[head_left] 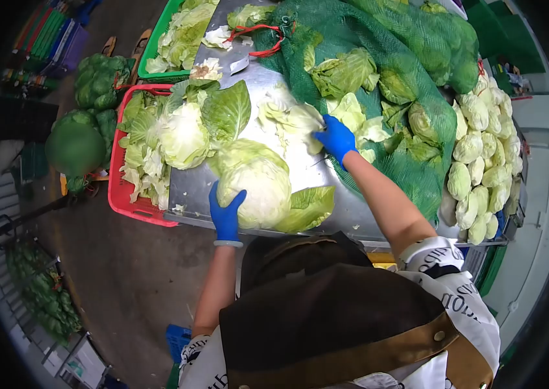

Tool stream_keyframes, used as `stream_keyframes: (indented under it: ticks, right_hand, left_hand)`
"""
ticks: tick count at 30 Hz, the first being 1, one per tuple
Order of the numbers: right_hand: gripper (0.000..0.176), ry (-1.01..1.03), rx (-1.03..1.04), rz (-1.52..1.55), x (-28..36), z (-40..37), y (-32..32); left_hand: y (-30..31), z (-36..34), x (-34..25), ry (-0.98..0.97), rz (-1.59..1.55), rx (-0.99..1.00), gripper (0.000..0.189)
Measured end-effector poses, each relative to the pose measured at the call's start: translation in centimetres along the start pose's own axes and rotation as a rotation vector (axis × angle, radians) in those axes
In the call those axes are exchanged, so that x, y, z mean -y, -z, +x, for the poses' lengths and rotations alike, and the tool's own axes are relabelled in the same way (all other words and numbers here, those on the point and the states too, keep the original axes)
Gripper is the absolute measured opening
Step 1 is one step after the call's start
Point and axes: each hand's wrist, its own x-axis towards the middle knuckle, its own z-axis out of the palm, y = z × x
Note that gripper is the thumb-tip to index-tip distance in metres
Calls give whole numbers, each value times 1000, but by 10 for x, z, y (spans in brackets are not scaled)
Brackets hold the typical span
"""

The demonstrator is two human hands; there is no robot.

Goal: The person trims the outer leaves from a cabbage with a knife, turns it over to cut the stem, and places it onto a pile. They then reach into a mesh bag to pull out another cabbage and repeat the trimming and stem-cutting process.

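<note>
On the steel table (pixel 190 188) rests a large pale cabbage (pixel 258 185) with outer leaves spread around it. My left hand (pixel 225 211), in a blue glove, steadies its near left side, thumb and fingers apart against it. Farther right, my blue-gloved right hand (pixel 337 139) has its fingers closed at the edge of a pale torn cabbage leaf (pixel 297 123). A loose green leaf (pixel 310 209) lies by the table's front edge. Behind the large cabbage sits another cabbage (pixel 184 136) with a broad green leaf (pixel 227 113) beside it.
A red crate (pixel 116 185) of leaves stands at the left, a green crate (pixel 151 52) behind it. A green mesh sack (pixel 326 32) with cabbages covers the table's right side. Peeled cabbages (pixel 475 149) are piled at far right. Filled net sacks (pixel 103 81) stand on the floor.
</note>
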Motion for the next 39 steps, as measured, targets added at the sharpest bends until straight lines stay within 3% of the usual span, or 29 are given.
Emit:
stream_keyframes:
  ticks: [3, 5, 7, 10, 13, 16, 19, 24, 27, 29, 30, 33, 34, 37, 38, 39]
  right_hand:
    - [40, 481, -178, -115, 38, -45, 7]
    - [37, 395, 76, 25, 56, -77, -9]
    - [35, 494, 91, 192, 65, -102, -32]
    - [34, 439, 126, 35, 83, -109, -39]
    - [35, 404, 163, -8, 86, -98, -41]
    - [39, 272, 100, 3, 61, -61, -66]
    - [51, 230, 225, 100, 38, -31, -79]
    - [56, 55, 246, 23, 46, -29, -74]
    - [56, 121, -101, 14, 44, 11, -91]
    - [52, 196, -175, 91, 51, 28, -78]
    - [49, 260, 6, 9, 60, 25, -61]
    - [43, 410, -15, -80, 77, -18, -17]
    - [40, 366, 40, -43, 74, -34, -9]
    - [33, 231, 178, 80, 61, -93, 4]
    - [33, 260, 158, 161, 47, -108, -7]
    - [32, 282, 137, 245, 34, -122, -19]
  left_hand:
    - [-17, -14, -9, 68, -81, -176, 78]
    - [-28, -18, -11, 71, -76, -211, 80]
    - [-33, -23, -10, 38, 63, -207, 85]
    - [-37, -29, -18, 65, 125, -208, 90]
    - [-46, -31, -24, 57, 406, -289, 88]
    - [-51, -39, -30, 53, 390, -298, 94]
    - [-37, -43, 17, -174, 432, -281, 97]
    - [-11, -34, 35, -134, -37, -62, 84]
    - [5, -33, 38, -258, 100, 53, 86]
    - [-8, -48, 27, -186, 58, -46, 81]
    - [-14, -50, 21, -156, 33, -93, 78]
    - [-12, -50, 37, 208, -163, -175, 69]
    - [-7, -52, 38, 368, -186, -157, 66]
    - [-3, -60, -20, 137, 592, 54, 70]
    - [-2, -53, -18, -232, 659, -7, 78]
    - [-5, -43, -21, -359, 679, 61, 80]
